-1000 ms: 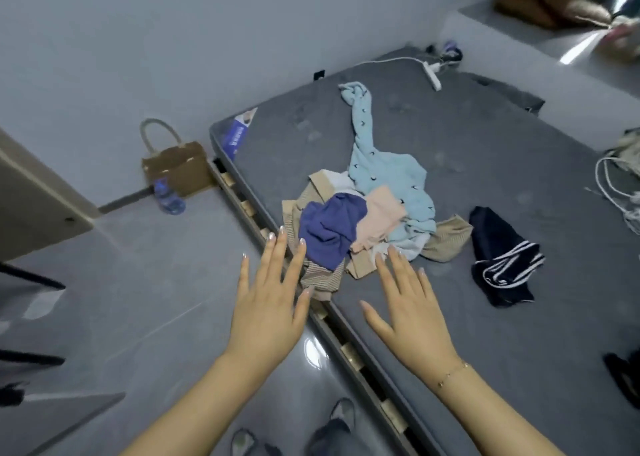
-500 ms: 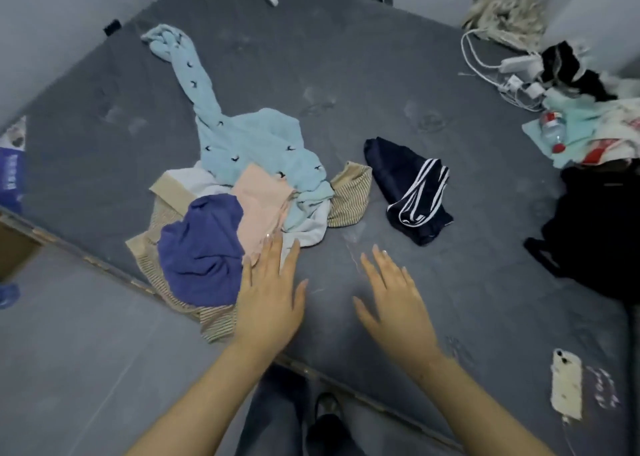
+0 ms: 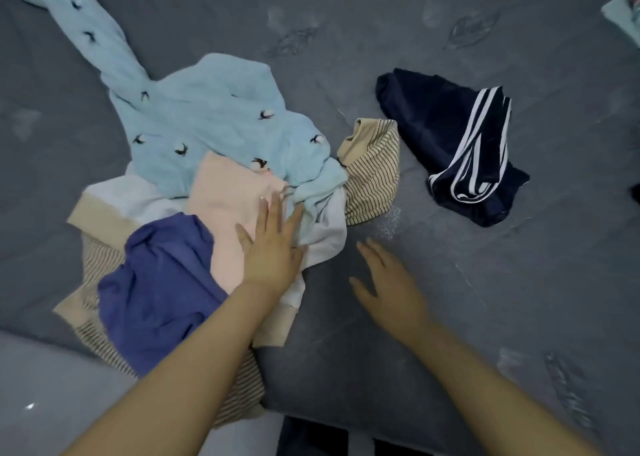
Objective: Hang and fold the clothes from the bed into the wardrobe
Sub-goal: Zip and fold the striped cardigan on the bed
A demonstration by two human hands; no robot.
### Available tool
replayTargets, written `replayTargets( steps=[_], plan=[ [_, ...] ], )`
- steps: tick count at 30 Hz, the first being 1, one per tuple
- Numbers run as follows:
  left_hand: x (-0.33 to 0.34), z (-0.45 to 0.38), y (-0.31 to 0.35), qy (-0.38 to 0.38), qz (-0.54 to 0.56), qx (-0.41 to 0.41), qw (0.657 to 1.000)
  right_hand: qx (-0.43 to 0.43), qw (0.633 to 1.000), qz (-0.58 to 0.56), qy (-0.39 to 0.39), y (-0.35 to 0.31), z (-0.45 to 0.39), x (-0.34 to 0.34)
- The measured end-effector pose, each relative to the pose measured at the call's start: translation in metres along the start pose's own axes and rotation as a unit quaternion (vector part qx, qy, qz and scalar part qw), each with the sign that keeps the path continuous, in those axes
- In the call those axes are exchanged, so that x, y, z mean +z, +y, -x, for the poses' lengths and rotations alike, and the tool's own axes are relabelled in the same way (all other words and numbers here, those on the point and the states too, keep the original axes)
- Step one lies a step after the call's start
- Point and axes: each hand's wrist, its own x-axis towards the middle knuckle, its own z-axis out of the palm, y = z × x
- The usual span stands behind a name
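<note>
My left hand [image 3: 273, 247] has advanced onto the pink garment [image 3: 225, 213], fingers straight, holding nothing. Right hand [image 3: 391, 282] hovers spread over the bed [image 3: 485, 317], right of the pile.

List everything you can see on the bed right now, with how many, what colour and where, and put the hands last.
light blue patterned garment: one, pale blue with small dark motifs, top of the pile, sleeve trailing to upper left
pink garment: one, pale pink, pile centre
purple garment: one, blue-purple, near side of pile
striped beige garment: beige with dark stripes, showing at the pile's right and near edges; count unclear
navy shorts: one, navy with white stripes, apart, right of pile
bed: one, grey
left hand: open, on the pile
right hand: open, over bare bed
</note>
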Motion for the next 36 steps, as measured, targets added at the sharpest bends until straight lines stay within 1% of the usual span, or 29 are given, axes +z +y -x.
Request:
replayTargets(
  steps=[1, 2, 3, 4, 5, 6, 9, 10, 13, 15, 17, 20, 21, 22, 24, 25, 27, 29, 32, 34, 35, 36],
  plan=[
    [0.012, -0.006, -0.010, -0.002, -0.028, 0.003, 1.000, 0.015, 0.998, -0.065, -0.006, -0.001, -0.014, 0.007],
    [0.022, -0.011, -0.020, 0.005, -0.060, 0.012, 0.998, 0.026, 0.987, -0.159, -0.013, -0.003, -0.028, 0.014],
    [0.031, -0.014, -0.029, 0.019, -0.086, 0.019, 0.996, 0.028, 0.963, -0.267, -0.014, -0.008, -0.042, 0.020],
    [0.036, -0.017, -0.038, 0.035, -0.105, 0.024, 0.994, 0.026, 0.931, -0.364, -0.006, -0.014, -0.055, 0.027],
    [0.040, -0.020, -0.046, 0.049, -0.118, 0.025, 0.992, 0.033, 0.904, -0.426, 0.011, -0.021, -0.067, 0.034],
    [0.041, -0.025, -0.053, 0.062, -0.125, 0.027, 0.990, 0.055, 0.885, -0.460, 0.039, -0.026, -0.078, 0.040],
    [0.033, -0.042, -0.073, 0.076, -0.143, 0.026, 0.986, 0.152, 0.833, -0.515, 0.131, -0.037, -0.104, 0.049],
    [0.028, -0.048, -0.078, 0.078, -0.148, 0.023, 0.986, 0.166, 0.816, -0.534, 0.145, -0.038, -0.107, 0.046],
    [0.007, -0.064, -0.093, 0.069, -0.147, 0.004, 0.987, 0.187, 0.771, -0.590, 0.149, -0.034, -0.094, 0.032],
    [-0.009, -0.071, -0.100, 0.042, -0.134, 0.008, 0.990, 0.211, 0.732, -0.633, 0.136, -0.027, -0.071, 0.021],
    [-0.021, -0.073, -0.102, 0.003, -0.095, 0.030, 0.995, 0.229, 0.710, -0.653, 0.133, -0.024, -0.045, 0.015],
    [-0.026, -0.057, -0.087, -0.035, -0.026, 0.061, 0.997, 0.218, 0.694, -0.672, 0.137, -0.027, -0.011, 0.009],
    [-0.025, -0.048, -0.079, -0.043, 0.015, 0.073, 0.996, 0.217, 0.684, -0.683, 0.137, -0.029, -0.002, 0.007],
    [-0.024, -0.039, -0.070, -0.052, 0.071, 0.082, 0.993, 0.217, 0.664, -0.703, 0.134, -0.030, 0.007, 0.003],
    [-0.024, -0.025, -0.052, -0.073, 0.176, 0.064, 0.980, 0.212, 0.615, -0.751, 0.117, -0.029, 0.020, -0.010],
    [-0.025, -0.021, -0.045, -0.080, 0.194, 0.044, 0.977, 0.208, 0.591, -0.771, 0.111, -0.026, 0.025, -0.018],
    [-0.029, -0.021, -0.036, -0.088, 0.167, -0.001, 0.982, 0.194, 0.553, -0.802, 0.118, -0.016, 0.034, -0.041],
    [-0.037, -0.026, -0.029, -0.089, 0.146, -0.048, 0.984, 0.174, 0.533, -0.816, 0.139, -0.003, 0.042, -0.065],
    [-0.056, -0.036, -0.016, -0.082, 0.158, -0.108, 0.978, 0.157, 0.509, -0.830, 0.162, 0.023, 0.063, -0.093],
    [-0.066, -0.036, -0.004, -0.112, 0.137, -0.126, 0.976, 0.144, 0.496, -0.840, 0.163, 0.046, 0.088, -0.105],
    [-0.069, -0.036, 0.006, -0.128, 0.124, -0.127, 0.976, 0.140, 0.494, -0.844, 0.158, 0.061, 0.102, -0.108],
    [-0.069, -0.034, 0.018, -0.133, 0.119, -0.125, 0.976, 0.142, 0.507, -0.837, 0.152, 0.075, 0.116, -0.110]
  ],
)
